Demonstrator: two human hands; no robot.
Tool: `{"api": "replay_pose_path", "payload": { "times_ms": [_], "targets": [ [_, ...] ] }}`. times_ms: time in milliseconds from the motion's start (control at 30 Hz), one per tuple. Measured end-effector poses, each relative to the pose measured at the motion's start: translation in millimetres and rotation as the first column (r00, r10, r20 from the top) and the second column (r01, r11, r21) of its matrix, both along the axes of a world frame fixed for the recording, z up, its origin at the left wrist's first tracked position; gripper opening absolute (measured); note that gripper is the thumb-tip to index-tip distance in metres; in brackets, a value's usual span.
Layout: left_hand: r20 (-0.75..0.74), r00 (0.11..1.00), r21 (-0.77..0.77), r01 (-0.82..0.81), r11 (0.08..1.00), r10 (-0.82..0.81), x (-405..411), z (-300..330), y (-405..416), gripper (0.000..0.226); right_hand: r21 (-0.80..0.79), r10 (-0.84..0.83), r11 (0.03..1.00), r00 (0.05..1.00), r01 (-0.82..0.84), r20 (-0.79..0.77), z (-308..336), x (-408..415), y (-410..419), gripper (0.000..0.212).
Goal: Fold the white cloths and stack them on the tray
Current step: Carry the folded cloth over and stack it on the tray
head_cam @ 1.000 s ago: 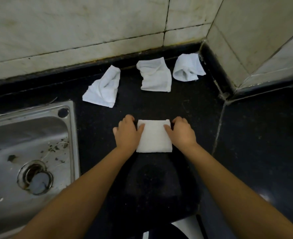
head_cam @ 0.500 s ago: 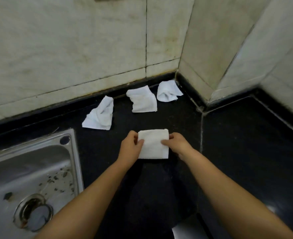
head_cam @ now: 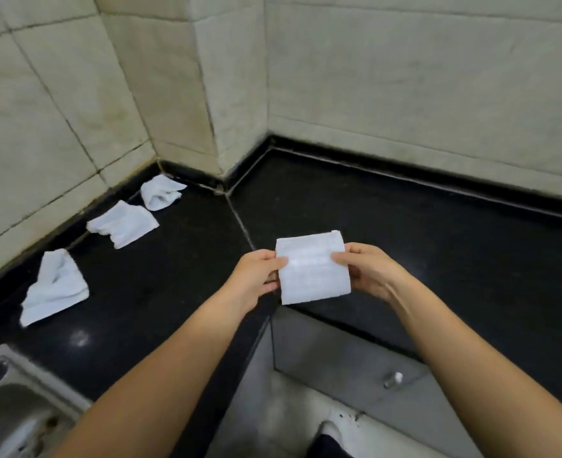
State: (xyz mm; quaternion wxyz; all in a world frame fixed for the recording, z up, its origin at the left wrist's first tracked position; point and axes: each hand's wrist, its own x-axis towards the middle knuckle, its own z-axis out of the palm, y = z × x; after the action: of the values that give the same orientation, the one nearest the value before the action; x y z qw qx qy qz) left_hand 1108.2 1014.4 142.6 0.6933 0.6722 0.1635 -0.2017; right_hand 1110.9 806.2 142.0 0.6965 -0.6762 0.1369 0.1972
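A folded white cloth [head_cam: 312,267] is held in the air above the black counter's front edge. My left hand [head_cam: 256,277] pinches its left side and my right hand [head_cam: 368,271] pinches its right side. Three unfolded white cloths lie along the left wall: a crumpled one [head_cam: 54,287] nearest, a flatter one [head_cam: 124,223] in the middle, and a bunched one [head_cam: 160,193] in the corner. No tray is in view.
A black stone counter [head_cam: 405,233] wraps round an inner corner of tiled walls. A steel sink [head_cam: 12,408] sits at the lower left. Below the counter edge a cabinet door with a metal knob [head_cam: 393,380] shows.
Both hands have lifted the folded cloth off the counter and carried it to the right. The view has swung right, so the loose cloths now lie at the left.
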Motion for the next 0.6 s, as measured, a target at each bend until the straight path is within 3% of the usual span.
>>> {"api": "replay_pose_path", "payload": {
  "times_ms": [233, 433, 600],
  "targets": [
    [-0.106, 0.894, -0.091, 0.427, 0.9, -0.435, -51.6, 7.6, -186.8, 0.015, 0.038, -0.41, 0.911, 0.912, 0.411, -0.024, 8.2, -150.2, -172.7, 0.004],
    [-0.159, 0.68, -0.138, 0.703, 0.698, -0.716, -165.7, 4.0, -392.2, 0.02, 0.02, -0.727, 0.684, 0.684, 0.729, -0.065, 4.5, -327.9, -326.9, 0.009],
    [-0.172, 0.474, -0.166, 0.85, 0.5, -0.863, -282.6, 0.7, -558.5, 0.022, -0.014, -0.86, 0.504, 0.501, 0.863, -0.095, 12.0, -476.0, -449.1, 0.02]
  ]
}}
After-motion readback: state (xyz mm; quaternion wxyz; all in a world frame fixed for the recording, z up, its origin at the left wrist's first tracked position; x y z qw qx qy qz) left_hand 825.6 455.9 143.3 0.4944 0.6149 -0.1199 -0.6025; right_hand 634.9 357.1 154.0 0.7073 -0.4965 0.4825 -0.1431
